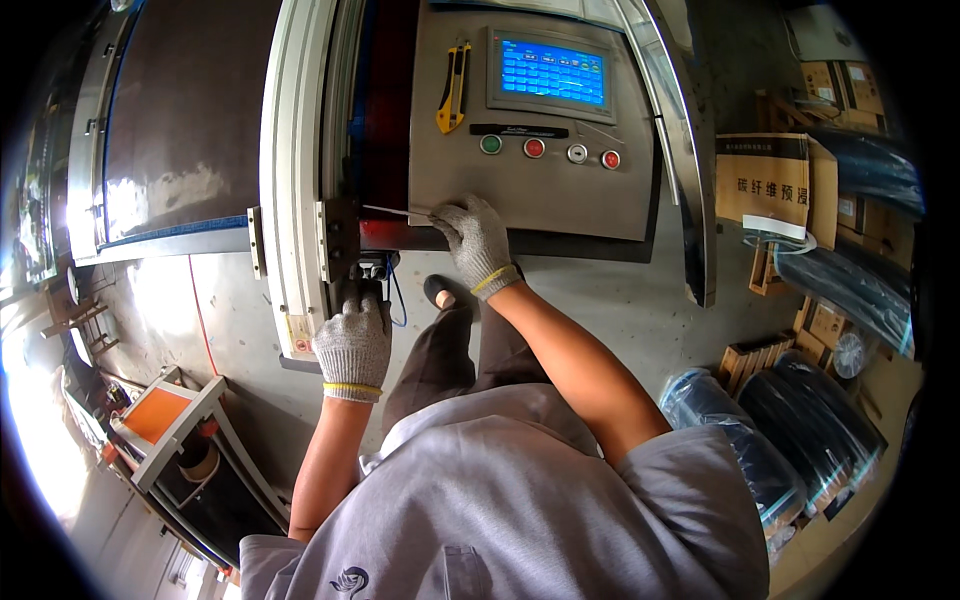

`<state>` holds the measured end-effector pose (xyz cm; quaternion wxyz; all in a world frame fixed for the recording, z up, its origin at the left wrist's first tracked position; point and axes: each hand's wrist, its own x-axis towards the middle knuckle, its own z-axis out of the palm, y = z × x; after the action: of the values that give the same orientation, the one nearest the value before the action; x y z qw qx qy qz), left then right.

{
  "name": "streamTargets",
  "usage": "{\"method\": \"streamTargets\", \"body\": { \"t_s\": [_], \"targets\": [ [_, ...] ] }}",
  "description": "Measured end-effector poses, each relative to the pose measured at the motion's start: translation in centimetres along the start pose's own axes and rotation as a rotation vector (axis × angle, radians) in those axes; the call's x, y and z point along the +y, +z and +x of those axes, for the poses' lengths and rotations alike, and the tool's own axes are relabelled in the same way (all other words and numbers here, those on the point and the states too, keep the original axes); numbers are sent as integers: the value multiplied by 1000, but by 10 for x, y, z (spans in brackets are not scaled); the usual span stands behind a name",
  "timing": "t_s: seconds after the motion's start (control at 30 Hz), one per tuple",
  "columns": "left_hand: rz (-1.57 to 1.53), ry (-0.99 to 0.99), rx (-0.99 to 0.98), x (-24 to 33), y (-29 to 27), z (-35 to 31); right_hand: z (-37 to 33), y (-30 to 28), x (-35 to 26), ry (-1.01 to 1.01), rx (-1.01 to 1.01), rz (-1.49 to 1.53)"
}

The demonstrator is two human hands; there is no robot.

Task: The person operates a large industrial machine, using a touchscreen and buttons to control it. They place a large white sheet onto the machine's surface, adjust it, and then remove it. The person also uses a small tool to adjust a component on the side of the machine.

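My right hand [474, 245], in a grey knit glove, pinches a thin metal rod [395, 210] at the near-left corner of the control panel. Leftward, the rod's far end meets a black block [342, 240] on the machine's pale rail. Just below that block is my gloved left hand [355, 345], fingers closed at the block's dark lower end; what they grip is hidden. A blue cable [398, 300] hangs beside these fingers. The grey control panel [450, 185] carries a lit blue screen [553, 72], coloured buttons, and a yellow utility knife [455, 90].
A dark flat bed [185, 120] lies left of the rail [295, 150]. At right stand a cardboard box [765, 185] and several film-wrapped dark rolls [810, 430]. A framed cart with an orange top [158, 415] stands at lower left. A metal-edged panel [690, 200] rises beside the controls.
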<state>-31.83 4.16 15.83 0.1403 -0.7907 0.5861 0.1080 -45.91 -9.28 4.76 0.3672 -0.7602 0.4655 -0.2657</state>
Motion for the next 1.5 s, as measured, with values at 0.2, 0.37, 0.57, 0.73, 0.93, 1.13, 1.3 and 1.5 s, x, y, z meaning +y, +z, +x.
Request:
{"method": "streamTargets", "body": {
  "t_s": [0.2, 0.37, 0.57, 0.73, 0.93, 1.13, 1.3, 1.5],
  "targets": [
    [-12, -3, 12, 1, -3, 0, 6, 6, -4, -29, -1, -52],
    [-11, -8, 2, 2, -3, 1, 8, 10, -2, -61, 8, -76],
    [5, 5, 11, 1, -5, 1, 16, 5, 0, -161, -33, -237],
    [-3, -7, -18, 1, -3, 1, 19, 6, 1, -184, -80, -302],
    [-21, 5, 4, 1, -5, 0, 19, 10, -2, 49, -109, -25],
    [-8, 25, 31, -1, 0, -1, 31, 3, -9, 284, -228, 150],
    [-16, 54, 76, -4, 1, -2, 13, -2, -16, 61, -50, 134],
    [8, 45, 12, -2, 0, -2, -24, 12, -5, 171, -6, 271]
  ]
}}
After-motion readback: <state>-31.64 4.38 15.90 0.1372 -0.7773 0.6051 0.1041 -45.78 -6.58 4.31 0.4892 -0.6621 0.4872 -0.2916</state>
